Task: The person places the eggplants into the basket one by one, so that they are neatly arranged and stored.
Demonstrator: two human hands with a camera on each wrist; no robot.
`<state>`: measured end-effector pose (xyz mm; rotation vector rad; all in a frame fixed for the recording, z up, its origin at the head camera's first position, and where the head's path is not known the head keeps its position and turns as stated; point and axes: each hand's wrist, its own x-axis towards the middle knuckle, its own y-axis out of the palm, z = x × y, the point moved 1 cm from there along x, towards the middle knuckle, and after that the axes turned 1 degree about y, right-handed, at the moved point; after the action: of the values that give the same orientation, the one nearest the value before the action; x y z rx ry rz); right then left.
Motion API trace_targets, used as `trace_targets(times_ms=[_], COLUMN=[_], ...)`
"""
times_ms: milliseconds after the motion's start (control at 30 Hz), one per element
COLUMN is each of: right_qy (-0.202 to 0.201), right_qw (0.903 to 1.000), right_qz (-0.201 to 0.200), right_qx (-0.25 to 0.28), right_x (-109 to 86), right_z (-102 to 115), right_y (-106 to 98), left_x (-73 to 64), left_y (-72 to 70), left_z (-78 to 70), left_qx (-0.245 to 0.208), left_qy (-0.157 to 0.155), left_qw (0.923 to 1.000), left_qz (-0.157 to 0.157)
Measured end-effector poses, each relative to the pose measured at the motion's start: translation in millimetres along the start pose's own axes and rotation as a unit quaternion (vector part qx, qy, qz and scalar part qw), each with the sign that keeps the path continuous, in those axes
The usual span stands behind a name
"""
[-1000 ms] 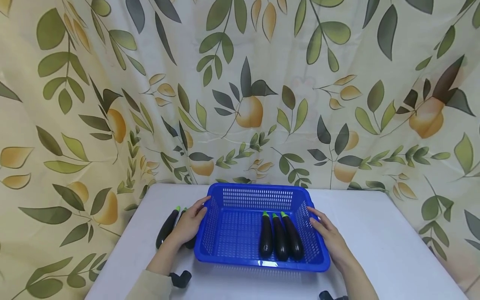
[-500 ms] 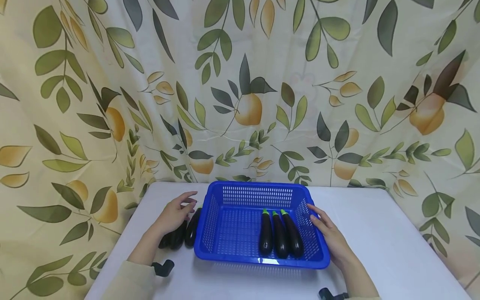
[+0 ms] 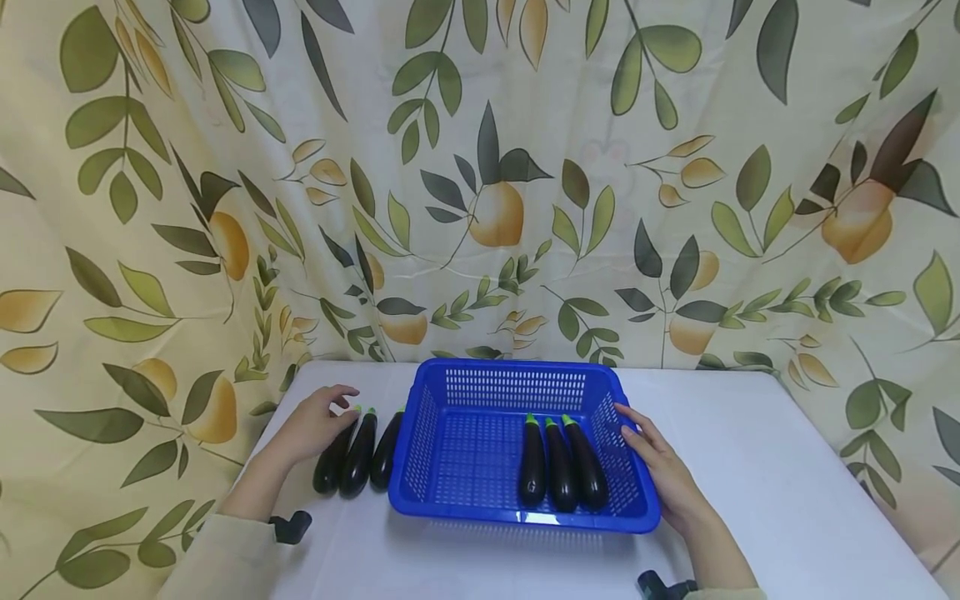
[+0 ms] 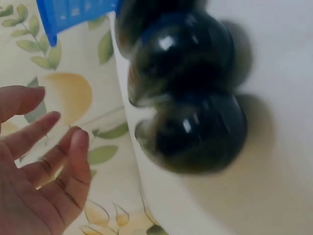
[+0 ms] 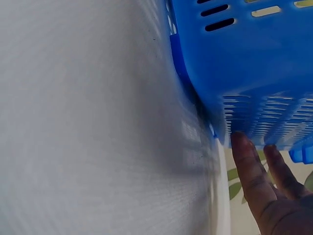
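Three eggplants in the basket, three beside it

The blue basket [image 3: 465, 467] sits on the white table [image 3: 757, 492], with three dark eggplants [image 3: 561, 467] lying side by side on its floor, toward the right wall, green stem ends pointing to the curtain [image 3: 480, 183]. Another three, the loose eggplants [image 3: 359, 457], lie in a row on the table just left of the basket, stem ends also pointing away from the person; the nearest one is right by the basket's side.

The person's left hand [image 3: 313, 423] is above the stem end of the outermost loose one. It holds nothing: its fingers are spread and loosely bent, and the left wrist view shows a gap between them and the eggplants.

The right hand [image 3: 663, 471] rests at the basket's right side, fingers nearly straight and tips against it, touching rather than wrapped around it. A black device [image 3: 291, 527] is at the left wrist, next to a pale sleeve [image 3: 225, 558]. Printed fruit and leaves cover the curtain.
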<state>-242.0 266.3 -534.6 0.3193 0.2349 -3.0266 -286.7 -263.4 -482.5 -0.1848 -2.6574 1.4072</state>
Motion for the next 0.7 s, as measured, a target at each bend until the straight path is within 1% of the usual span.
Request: trace_targets(times_ms=[133,333,567,700], right_qy=[-0.002,-0.004,0.000,-0.001], right_qw=[1.0000,1.0000,1.0000,1.0000], right_qz=[0.003,0.006,0.004,0.004], right_qx=[0.000,-0.006,-0.002,-0.001], right_x=[-0.1,-0.1,0.3,0.2], right_z=[0.3,0.1,-0.7,-0.7], right_y=[-0.5,-0.3,-0.8,-0.2], left_x=[-4.2,-10.0,-16.2,-17.5], left_y=[-2.8,1.7,10.1,13.6], left_z=[8.6,21.2,27.4,29.3], left_qx=[0.027,0.037,0.043,0.051], left_qy=[-0.011,-0.027,-0.034,-0.032], left_qw=[0.9994,0.9982,0.9969,0.9966], left_qz=[0.017,0.038,0.056,0.057])
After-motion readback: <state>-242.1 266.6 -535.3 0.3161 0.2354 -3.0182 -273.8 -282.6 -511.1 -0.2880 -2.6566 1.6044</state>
